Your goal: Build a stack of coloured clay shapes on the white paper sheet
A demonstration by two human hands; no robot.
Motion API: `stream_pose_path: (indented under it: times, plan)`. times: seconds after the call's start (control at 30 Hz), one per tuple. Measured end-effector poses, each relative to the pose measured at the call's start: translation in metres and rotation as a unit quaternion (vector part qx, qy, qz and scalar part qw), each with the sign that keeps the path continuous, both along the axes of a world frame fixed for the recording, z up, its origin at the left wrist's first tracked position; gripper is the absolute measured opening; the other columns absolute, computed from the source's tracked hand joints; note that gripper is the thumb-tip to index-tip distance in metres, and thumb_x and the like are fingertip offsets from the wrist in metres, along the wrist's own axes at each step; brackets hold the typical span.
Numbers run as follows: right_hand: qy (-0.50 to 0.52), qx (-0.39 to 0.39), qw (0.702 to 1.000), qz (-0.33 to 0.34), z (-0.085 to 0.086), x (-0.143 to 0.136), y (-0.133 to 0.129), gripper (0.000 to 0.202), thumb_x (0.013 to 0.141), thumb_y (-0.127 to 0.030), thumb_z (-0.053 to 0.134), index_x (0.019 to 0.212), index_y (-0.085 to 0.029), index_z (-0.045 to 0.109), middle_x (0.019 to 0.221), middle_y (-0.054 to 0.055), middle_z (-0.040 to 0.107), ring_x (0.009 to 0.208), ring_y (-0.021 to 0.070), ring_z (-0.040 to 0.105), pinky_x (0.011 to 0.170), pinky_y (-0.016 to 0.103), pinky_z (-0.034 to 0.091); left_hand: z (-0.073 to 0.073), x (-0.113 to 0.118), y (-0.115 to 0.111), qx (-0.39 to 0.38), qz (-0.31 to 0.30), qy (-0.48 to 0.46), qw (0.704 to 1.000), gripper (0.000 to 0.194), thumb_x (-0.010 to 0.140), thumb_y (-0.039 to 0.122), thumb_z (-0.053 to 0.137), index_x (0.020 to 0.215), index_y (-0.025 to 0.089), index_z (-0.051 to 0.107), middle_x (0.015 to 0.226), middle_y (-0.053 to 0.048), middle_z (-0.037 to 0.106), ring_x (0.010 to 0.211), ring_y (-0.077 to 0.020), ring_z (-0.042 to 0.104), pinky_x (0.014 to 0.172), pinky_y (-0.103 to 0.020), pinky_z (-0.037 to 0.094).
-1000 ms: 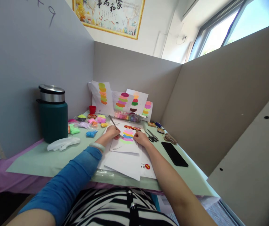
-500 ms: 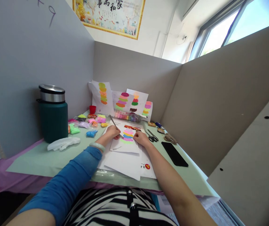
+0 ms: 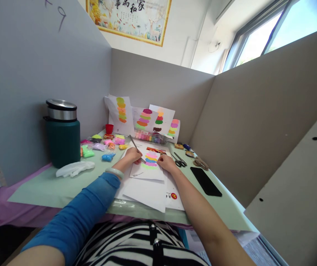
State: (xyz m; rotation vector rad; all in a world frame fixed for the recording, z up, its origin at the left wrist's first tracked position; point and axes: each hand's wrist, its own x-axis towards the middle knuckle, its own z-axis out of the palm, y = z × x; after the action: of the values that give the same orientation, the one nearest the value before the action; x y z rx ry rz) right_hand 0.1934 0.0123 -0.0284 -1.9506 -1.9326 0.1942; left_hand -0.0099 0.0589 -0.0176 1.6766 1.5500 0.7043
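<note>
The left hand point(image 3: 133, 155) grips a thin stick point(image 3: 133, 142), its tip hard to make out, over colourful paper point(image 3: 139, 173) atop white sheets point(image 3: 147, 192); whether the curled right hand point(image 3: 166, 162) pinches the paper's edge is unclear.

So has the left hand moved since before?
No, not that I can see: the left hand, holding the stick, is just as far from the blue packet.
</note>
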Motion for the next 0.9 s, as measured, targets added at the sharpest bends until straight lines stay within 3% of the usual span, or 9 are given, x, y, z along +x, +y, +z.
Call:
stream_pose_path:
  times: [0.9]
  plan:
    - [-0.004, 0.005, 1.000, 0.001, -0.0017, 0.0010, 0.0003, 0.014, 0.075, -0.025, 0.056, 0.082, -0.019, 0.065, 0.088, 0.004, 0.067, 0.078, 0.0151, 0.058, 0.059, 0.020, 0.034, -0.0003, -0.0001, 0.0030, -0.003, 0.015, 0.021, 1.000, 0.016, 0.073, 0.018, 0.059, 0.086, 0.012, 0.066, 0.059, -0.008, 0.068, 0.050, -0.0178, 0.065, 0.047, -0.022, 0.050]
